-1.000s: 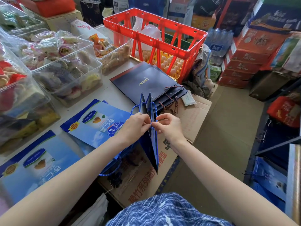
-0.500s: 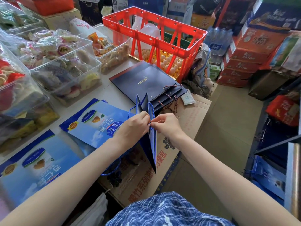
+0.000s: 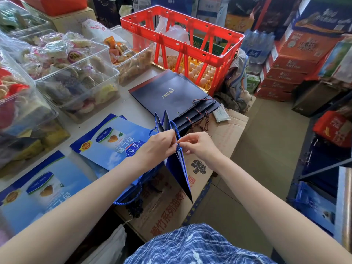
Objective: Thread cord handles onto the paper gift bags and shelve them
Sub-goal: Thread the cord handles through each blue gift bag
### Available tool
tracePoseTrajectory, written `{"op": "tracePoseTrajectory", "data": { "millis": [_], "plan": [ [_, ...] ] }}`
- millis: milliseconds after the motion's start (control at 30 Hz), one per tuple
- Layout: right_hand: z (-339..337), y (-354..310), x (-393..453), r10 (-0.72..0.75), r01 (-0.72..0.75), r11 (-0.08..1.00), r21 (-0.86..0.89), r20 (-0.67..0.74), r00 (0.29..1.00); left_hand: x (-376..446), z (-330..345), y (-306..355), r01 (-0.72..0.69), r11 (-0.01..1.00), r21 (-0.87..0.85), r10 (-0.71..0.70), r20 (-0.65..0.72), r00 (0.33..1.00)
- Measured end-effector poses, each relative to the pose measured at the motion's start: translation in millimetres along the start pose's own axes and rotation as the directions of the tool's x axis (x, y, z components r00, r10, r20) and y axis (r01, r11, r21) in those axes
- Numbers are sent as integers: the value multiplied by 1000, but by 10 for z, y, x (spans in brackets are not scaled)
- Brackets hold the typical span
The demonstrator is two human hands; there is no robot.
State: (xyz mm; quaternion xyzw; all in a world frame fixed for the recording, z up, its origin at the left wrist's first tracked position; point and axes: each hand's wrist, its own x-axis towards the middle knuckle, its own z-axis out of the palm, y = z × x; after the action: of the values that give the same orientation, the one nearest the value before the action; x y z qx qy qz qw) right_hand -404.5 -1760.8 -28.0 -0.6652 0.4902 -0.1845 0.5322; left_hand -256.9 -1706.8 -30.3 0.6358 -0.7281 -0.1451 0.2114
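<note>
One blue bag (image 3: 178, 168), edge-on at centre — left hand (image 3: 159, 144) and right hand (image 3: 198, 144) both pinch one blue cord (image 3: 176, 130) at its rim; one dark stack (image 3: 171, 96) at twelve o'clock.

The right hand (image 3: 198, 144) now sits a little apart from the left hand (image 3: 160, 145), where a second ago the two were pressed together at the rim of the folded blue gift bag (image 3: 178, 168). Its fingertips (image 3: 182, 144) pinch the blue cord (image 3: 176, 130) just beside the bag's edge. The cord's loop over the bag top looks drawn slightly tighter. The bag hangs a touch lower and nearer to the person.
</note>
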Motion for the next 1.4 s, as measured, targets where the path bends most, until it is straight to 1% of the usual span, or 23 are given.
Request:
{"op": "tracePoseTrajectory", "data": {
  "millis": [100, 233, 300, 367, 433, 533, 600, 667, 700, 733, 767, 833, 867, 900, 933, 1000, 1100, 1233, 1333, 1400],
  "plan": [
    [-25, 5, 19, 25, -25, 1000, -5, 17, 1000, 42, -20, 19, 9, 1000, 3, -9, 46, 999],
    [-17, -20, 8, 10, -11, 999, -32, -15, 1000, 87, -39, 81, -34, 985, 171, 20, 81, 996],
    [-6, -35, -14, 27, -26, 999, 25, -32, 999, 91, -33, 93, -31, 982, 188, 21, 57, 998],
    [4, -57, -30, 74, -72, 991, 114, -12, 997, 81, -14, 86, 5, 984, 178, -10, 28, 1000],
    [9, -64, -42, 135, -137, 974, 179, 24, 991, 53, 17, 81, 53, 992, 116, -54, 2, 999],
    [11, -41, -51, 185, -187, 944, 271, 32, 982, 27, 52, 48, 154, 985, -82, -156, -17, 988],
    [19, -27, -68, 194, -183, 936, 300, -6, 981, 38, 78, 10, 236, 942, -239, -244, -4, 970],
    [23, -13, -85, 192, -174, 940, 292, -34, 981, 33, 88, -12, 276, 896, -348, -288, 18, 957],
    [18, -15, -92, 191, -174, 946, 274, -37, 981, 22, 91, -18, 269, 890, -369, -281, 23, 960],
    [8, -14, -95, 192, -177, 953, 245, -35, 981, 15, 94, -22, 234, 904, -357, -243, 20, 970],
    [-4, -13, -91, 191, -180, 961, 209, -32, 981, 6, 91, -17, 169, 941, -294, -173, 12, 985],
    [-32, -14, -74, 166, -160, 980, 116, -41, 985, 2, 79, 29, 3, 996, -87, -5, -28, 1000],
    [-38, -18, -60, 140, -136, 989, 56, -56, 989, 11, 78, 53, -65, 998, 7, 66, -52, 996],
    [-44, -28, -43, 109, -109, 994, -6, -70, 992, 27, 75, 68, -109, 992, 65, 114, -82, 990],
    [-46, -37, -31, 82, -87, 994, -60, -79, 994, 43, 74, 82, -124, 989, 85, 133, -107, 985],
    [-57, -48, -20, 46, -53, 995, -89, -69, 997, 68, 57, 111, -87, 995, 53, 93, -122, 988],
    [-54, -27, -12, 22, -22, 999, 36, -14, 1000, 78, 17, 85, 37, 998, -55, -42, -92, 995],
    [-16, -16, -10, -8, 10, 998, 67, -30, 1000, 108, -20, 35, 157, 969, -193, -163, -16, 986],
    [8, -46, -24, -25, 27, 993, 112, -16, 1000, 118, -54, -12, 234, 923, -305, -226, 63, 972],
    [9, -69, -30, -35, 33, 986, 163, 8, 999, 85, -69, -28, 293, 849, -439, -266, 125, 956]
  ]
}}
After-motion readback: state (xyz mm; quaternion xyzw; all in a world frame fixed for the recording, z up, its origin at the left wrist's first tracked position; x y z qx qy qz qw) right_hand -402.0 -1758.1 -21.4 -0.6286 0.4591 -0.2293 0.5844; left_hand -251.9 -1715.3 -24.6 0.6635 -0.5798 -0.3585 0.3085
